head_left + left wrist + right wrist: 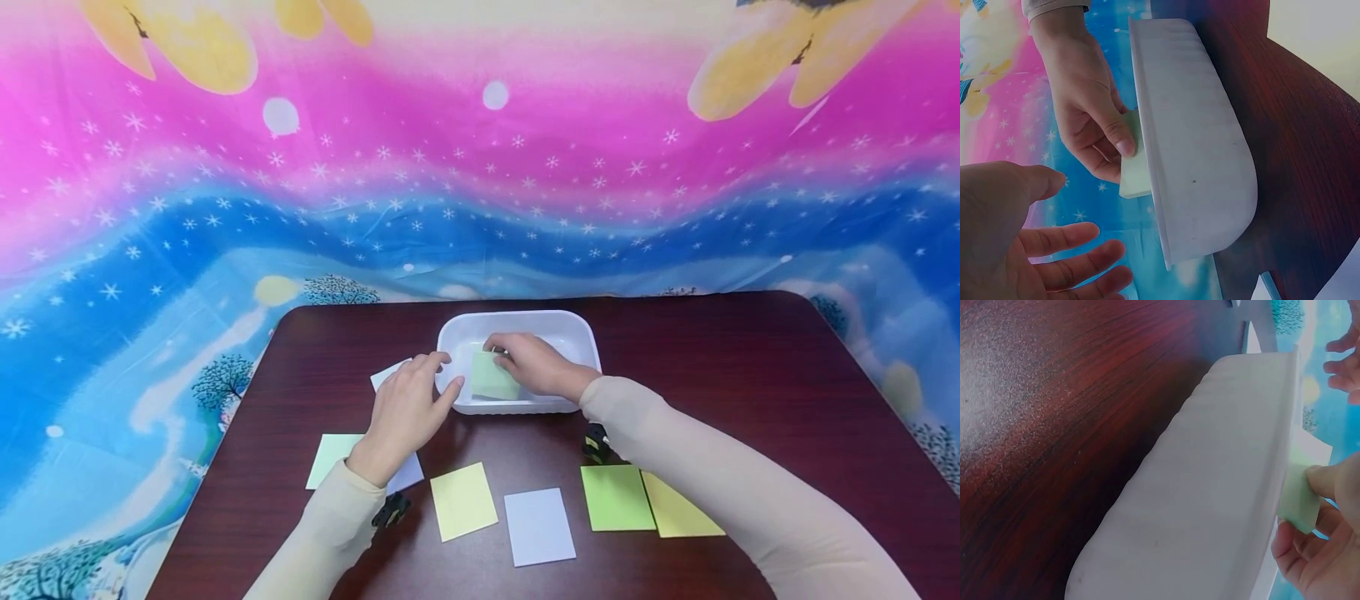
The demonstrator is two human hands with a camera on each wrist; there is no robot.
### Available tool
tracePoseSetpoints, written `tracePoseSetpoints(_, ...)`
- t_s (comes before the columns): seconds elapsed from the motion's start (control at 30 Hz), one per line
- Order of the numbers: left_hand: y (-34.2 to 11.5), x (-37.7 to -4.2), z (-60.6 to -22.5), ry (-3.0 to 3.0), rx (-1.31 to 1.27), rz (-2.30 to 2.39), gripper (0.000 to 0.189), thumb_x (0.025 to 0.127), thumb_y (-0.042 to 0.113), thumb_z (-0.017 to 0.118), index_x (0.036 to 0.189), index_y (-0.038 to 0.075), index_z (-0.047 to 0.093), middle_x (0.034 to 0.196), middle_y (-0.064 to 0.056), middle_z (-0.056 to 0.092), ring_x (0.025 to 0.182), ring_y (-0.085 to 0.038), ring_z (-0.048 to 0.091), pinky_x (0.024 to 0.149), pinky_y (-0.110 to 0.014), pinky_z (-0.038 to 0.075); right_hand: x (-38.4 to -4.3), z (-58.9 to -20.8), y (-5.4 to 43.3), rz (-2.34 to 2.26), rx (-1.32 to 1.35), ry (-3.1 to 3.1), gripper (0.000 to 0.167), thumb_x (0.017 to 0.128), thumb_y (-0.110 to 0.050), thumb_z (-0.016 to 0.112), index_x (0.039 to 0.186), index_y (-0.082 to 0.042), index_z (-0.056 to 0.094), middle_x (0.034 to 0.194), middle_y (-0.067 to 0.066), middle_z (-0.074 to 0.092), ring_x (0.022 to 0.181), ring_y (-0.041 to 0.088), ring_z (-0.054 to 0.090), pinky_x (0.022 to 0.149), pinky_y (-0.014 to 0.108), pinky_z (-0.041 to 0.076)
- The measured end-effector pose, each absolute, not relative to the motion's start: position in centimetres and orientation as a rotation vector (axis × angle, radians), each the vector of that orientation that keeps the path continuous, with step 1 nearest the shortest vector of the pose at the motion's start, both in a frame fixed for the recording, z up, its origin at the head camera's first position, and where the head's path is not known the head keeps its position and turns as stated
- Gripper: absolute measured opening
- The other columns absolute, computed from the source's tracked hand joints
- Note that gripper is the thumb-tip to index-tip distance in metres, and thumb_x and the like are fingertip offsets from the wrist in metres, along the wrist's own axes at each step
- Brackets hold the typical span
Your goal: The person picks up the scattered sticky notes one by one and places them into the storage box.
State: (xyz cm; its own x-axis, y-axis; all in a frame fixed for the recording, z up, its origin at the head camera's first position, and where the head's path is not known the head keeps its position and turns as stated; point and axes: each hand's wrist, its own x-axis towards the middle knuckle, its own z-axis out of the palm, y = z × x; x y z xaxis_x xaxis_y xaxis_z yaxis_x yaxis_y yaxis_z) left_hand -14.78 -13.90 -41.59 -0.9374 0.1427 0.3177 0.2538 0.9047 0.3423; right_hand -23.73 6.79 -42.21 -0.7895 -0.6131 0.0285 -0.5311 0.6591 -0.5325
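Note:
My right hand (536,362) reaches into a white plastic basin (463,323) and pinches a pale green sticky note pad (493,379) between thumb and fingers. In the left wrist view, the pale green pad (1135,165) stands partly above the basin's rim, its lower part hidden by the wall. The right wrist view shows the thumb on one face of the pad (1302,487) and fingers behind it. My left hand (408,400), fingers spread and loosely bent, hovers by the basin's left end with nothing in it.
Around the basin's front lie a yellow pad (465,502), a lavender pad (540,527), a bright green pad (618,497) and another yellow pad (678,507). Under my left arm are a mint pad (330,457), a lavender one (407,475) and a whitish one (386,375).

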Motion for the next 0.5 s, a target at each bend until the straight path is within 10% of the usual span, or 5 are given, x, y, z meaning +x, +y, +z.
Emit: tracePoseSetpoints(0.5,-14.02,-14.94,-41.88,-2.791,-0.287,-0.559,0.035,0.095,0.036,0.068,0.121,0.012,0.068,0.102,-0.008,0.074,0.083,-0.022,0.068,0.070,-0.040,0.056,-24.28,-43.10,5.92,-0.678,-0.888,2.693,0.024,0.102,-0.008,0.057,0.124,-0.008,0.067,0.123,0.010,0.071,0.115,0.024,0.066,0.101,0.043,0.052)
